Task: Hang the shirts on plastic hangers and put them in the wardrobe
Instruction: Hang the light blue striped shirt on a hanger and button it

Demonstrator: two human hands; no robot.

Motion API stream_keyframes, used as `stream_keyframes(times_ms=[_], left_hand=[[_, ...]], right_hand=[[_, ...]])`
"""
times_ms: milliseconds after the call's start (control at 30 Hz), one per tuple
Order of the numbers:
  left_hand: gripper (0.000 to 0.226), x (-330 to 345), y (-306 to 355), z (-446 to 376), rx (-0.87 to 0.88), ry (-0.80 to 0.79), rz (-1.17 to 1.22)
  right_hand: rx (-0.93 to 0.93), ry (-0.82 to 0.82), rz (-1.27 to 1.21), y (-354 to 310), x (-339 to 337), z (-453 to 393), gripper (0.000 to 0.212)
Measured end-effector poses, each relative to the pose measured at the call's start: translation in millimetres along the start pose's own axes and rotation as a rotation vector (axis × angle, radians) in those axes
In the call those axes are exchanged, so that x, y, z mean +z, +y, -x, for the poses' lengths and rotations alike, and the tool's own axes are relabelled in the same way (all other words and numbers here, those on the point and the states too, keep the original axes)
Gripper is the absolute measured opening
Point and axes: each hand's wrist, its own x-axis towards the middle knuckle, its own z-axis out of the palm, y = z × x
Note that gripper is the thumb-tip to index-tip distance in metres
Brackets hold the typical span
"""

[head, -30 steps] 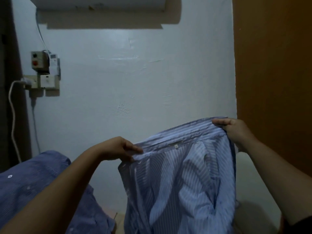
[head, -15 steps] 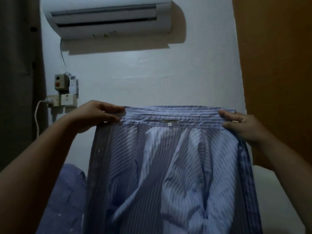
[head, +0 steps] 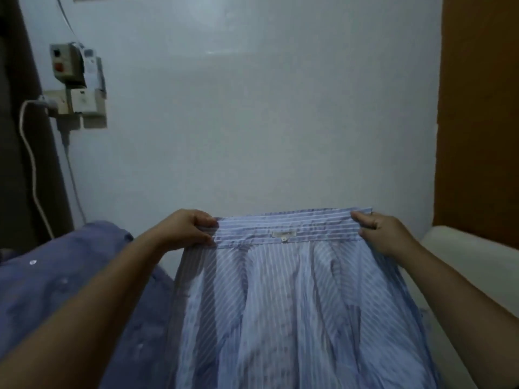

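Note:
A light blue striped shirt hangs stretched out in front of me, its upper band level and taut. My left hand pinches the left end of that band. My right hand pinches the right end. A small label and a button sit at the middle of the band. The cloth falls in folds below my hands, down to the bottom of the view. No hanger is in view.
A darker blue shirt lies heaped at lower left. A switch box and socket with a white cable are fixed to the white wall at left. An orange-brown wardrobe panel stands at right, with a white surface below it.
The shirt was pulled out taut and raised, then lowered again. My hands moved further apart along the band. The view tilted up to the air conditioner and back down.

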Motion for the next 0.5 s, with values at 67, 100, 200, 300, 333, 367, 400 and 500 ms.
stream_keyframes(times_ms=[67,100,200,300,333,367,400,500], left_hand=[[0.048,51,-36,-8,-0.055,-0.08,-0.039],[0.047,82,-56,-11,-0.078,-0.126,-0.045],[0.045,149,-100,-11,-0.152,-0.189,-0.038],[0.038,215,-140,-14,-0.195,-0.244,-0.032],[0.036,233,-151,-15,-0.204,-0.262,-0.032],[0.033,252,-164,-18,-0.208,-0.277,-0.03],[0.03,271,-174,-22,-0.208,-0.278,-0.023],[0.018,319,-200,-38,-0.283,-0.258,0.019]], right_hand=[[0.1,-0.089,0.056,41,40,-2,0.049],[0.152,-0.143,0.087,66,63,1,0.052],[0.24,-0.271,0.209,120,113,9,0.06],[0.338,-0.357,0.26,173,158,19,0.062],[0.37,-0.368,0.264,188,171,22,0.061],[0.394,-0.378,0.263,203,183,23,0.061],[0.412,-0.392,0.266,217,194,23,0.061],[0.441,-0.423,0.295,255,224,19,0.061]])
